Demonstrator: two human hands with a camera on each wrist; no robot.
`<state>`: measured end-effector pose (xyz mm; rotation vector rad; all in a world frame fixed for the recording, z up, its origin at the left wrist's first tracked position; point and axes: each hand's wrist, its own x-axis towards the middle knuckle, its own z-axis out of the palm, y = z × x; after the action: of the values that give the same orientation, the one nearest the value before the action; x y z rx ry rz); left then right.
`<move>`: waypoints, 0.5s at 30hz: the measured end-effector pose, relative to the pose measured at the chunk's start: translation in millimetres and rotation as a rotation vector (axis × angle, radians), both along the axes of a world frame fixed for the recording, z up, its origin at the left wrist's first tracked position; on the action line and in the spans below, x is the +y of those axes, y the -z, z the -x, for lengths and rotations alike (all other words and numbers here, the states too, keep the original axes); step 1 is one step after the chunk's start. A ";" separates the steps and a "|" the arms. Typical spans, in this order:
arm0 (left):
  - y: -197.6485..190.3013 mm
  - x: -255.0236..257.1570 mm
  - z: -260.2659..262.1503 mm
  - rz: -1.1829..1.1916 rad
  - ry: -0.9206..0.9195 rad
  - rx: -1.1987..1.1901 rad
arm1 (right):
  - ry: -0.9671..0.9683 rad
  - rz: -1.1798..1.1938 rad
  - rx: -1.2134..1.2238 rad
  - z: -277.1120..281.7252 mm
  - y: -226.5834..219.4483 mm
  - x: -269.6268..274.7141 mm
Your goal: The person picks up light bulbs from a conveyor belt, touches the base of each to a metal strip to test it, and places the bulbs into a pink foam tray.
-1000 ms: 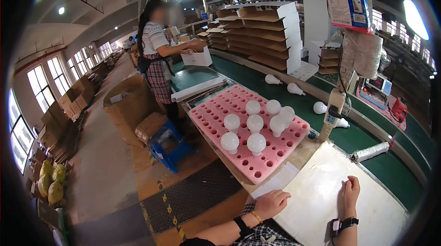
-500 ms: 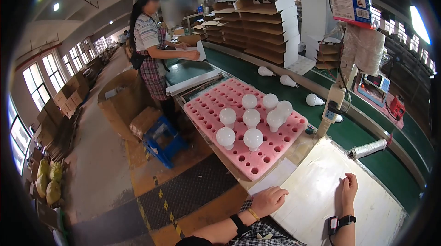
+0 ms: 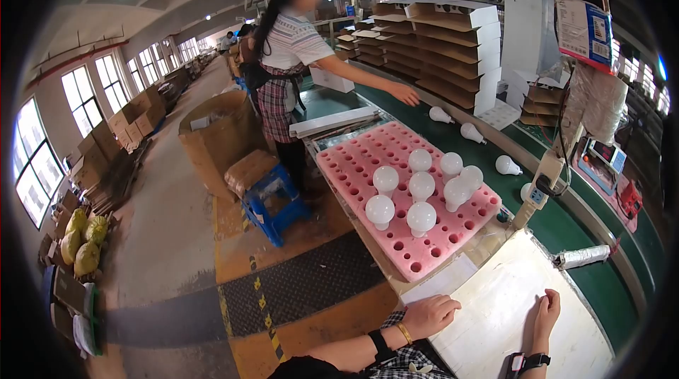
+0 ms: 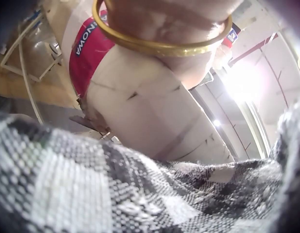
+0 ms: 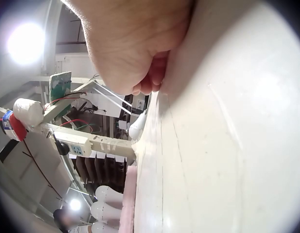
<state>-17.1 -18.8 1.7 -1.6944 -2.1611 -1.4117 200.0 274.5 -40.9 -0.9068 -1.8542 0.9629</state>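
My left hand [image 3: 429,315] rests at the near left edge of a white board [image 3: 495,301], its fingers loosely curled with nothing in them. On the board's right part my right hand [image 3: 547,315] lies on its side, also loosely curled around nothing; in the right wrist view its fingers [image 5: 157,73] bend in toward the palm. Beyond the hands lies a pink foam tray [image 3: 346,160] with rows of holes. Several white light bulbs [image 3: 421,216] stand in its right half, apart from both hands. The left wrist view mostly shows checked cloth [image 4: 140,194] and a gold bangle [image 4: 154,48].
A green conveyor belt [image 3: 453,140] runs behind the tray, with loose bulbs [image 3: 508,165] on it. A socket post [image 3: 541,188] stands at the tray's right corner. Another person [image 3: 290,47] stands beyond the tray, near stacked cardboard boxes [image 3: 453,47] and a blue stool [image 3: 276,206].
The head view has turned left. The other person has stretched an arm across the belt toward the bulbs, away from the white box. Both my hands stay resting on the board.
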 end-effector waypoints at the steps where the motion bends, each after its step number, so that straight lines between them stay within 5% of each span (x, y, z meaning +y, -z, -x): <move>1: 0.2 0.0 0.1 0.007 0.006 -0.008 | 0.000 0.001 0.003 0.4 -0.5 -0.6; 15: 1.3 1.2 -2.4 0.026 -0.021 0.004 | 0.008 -0.020 -0.009 -1.1 2.6 1.2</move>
<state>-14.7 -17.6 0.4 -1.6768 -2.1984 -1.3803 201.2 275.7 -43.5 -0.9073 -1.8628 0.9351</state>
